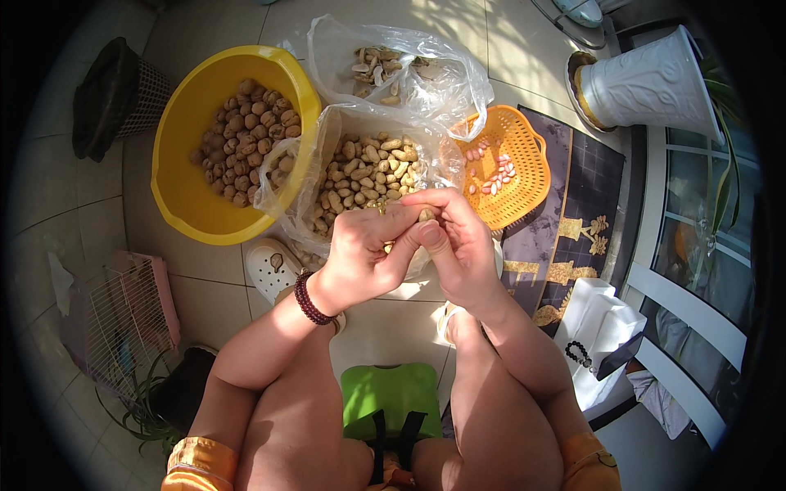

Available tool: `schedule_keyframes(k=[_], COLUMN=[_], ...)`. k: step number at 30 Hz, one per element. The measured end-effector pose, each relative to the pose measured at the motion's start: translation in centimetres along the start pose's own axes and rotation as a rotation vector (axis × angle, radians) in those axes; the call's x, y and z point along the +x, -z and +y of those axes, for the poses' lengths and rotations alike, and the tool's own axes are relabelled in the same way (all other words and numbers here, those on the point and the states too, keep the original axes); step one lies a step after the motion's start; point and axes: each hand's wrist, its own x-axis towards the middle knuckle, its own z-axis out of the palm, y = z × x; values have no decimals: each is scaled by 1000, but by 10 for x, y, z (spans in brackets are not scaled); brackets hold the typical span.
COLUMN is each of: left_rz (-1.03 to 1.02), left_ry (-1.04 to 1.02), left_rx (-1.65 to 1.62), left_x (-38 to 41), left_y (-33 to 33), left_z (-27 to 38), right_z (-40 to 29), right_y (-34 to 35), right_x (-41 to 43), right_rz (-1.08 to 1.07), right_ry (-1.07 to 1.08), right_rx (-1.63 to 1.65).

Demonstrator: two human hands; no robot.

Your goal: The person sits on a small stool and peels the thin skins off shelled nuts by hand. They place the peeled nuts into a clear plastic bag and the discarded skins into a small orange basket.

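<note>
My left hand and my right hand meet over a clear plastic bag of unshelled peanuts. A peanut is pinched between the fingertips of both hands. Behind that bag lies a second clear bag with empty peanut shells. To the right, an orange plastic basket with holes holds pink shelled peanut kernels. At the left stands a yellow plastic basin with many walnuts.
A dark patterned mat runs beneath the basket's right side. White foam blocks and a white planter stand at the right. A wire cage and a dark-rimmed basket are on the left. A green stool is below me.
</note>
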Motion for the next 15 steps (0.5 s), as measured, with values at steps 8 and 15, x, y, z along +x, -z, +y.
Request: schedule_keyframes(k=[8,15], left_rz=[-27,-128], left_ry=[97,535], left_rx=[-63,-566], left_x=[-3,1], left_y=[-2,2], left_z=[-3,-11], right_z=[2,-5], right_y=[0,2], right_x=[-1,3], right_rz=[13,12], right_ry=[-14,-70], right_rx=[-6,33])
